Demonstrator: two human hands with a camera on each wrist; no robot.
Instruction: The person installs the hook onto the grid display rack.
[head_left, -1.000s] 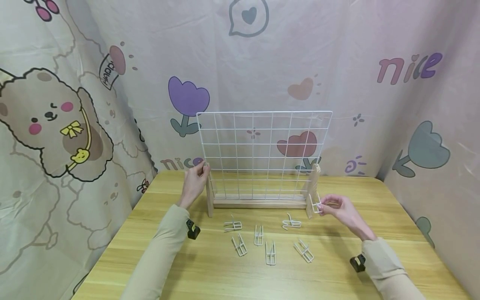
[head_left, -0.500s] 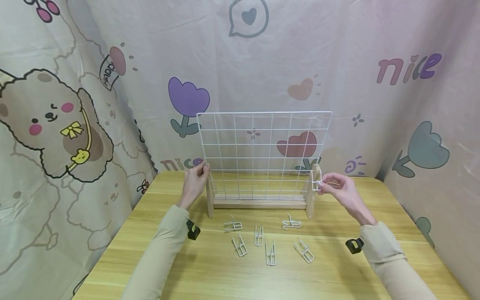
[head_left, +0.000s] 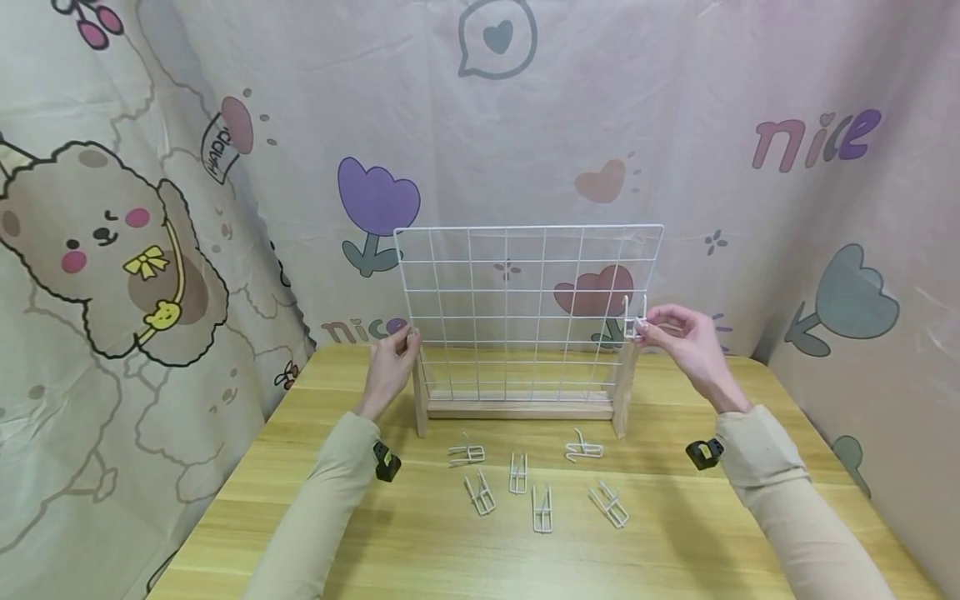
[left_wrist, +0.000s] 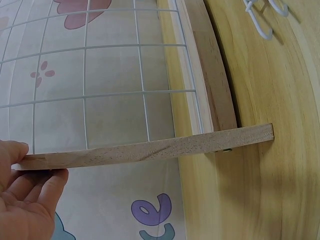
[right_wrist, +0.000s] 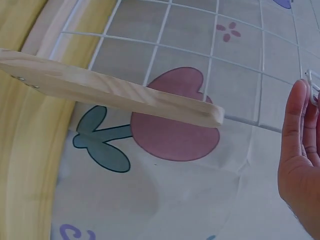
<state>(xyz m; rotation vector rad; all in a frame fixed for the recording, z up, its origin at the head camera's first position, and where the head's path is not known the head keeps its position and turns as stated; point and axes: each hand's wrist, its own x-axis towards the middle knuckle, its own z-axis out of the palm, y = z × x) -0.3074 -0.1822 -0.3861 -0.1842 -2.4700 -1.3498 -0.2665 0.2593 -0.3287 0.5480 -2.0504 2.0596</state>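
A white wire grid panel stands upright in a wooden stand. My left hand pinches the top of the stand's left post, thumb on one side and fingers on the other in the left wrist view. My right hand pinches a white wire hook by its base, prongs pointing up, just in front of the grid's right edge above the right post. In the right wrist view only part of the right hand and a bit of the hook show at the right border.
Several more white wire hooks lie on the wooden table in front of the stand, among them one near the right post and one at the front. A printed curtain hangs close behind and along both sides.
My right hand has risen with the hook from beside the foot of the right post to above its top. The left hand stays at the left post.
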